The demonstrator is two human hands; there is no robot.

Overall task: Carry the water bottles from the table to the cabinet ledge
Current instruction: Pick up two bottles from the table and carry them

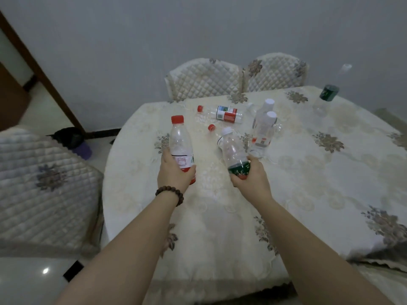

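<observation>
I see the left hand [176,172] gripping a red-capped bottle [181,146], the right hand [251,176] a green-labelled bottle [235,154]. Several bottles remain on the table [220,216] farther off; cabinet ledge not in view, so mid-task at best.

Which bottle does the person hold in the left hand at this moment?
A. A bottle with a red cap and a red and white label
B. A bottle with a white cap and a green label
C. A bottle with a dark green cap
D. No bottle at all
A: the left hand grips the red-capped bottle by its red and white label, while the right hand holds the white-capped bottle with the green label.
</observation>
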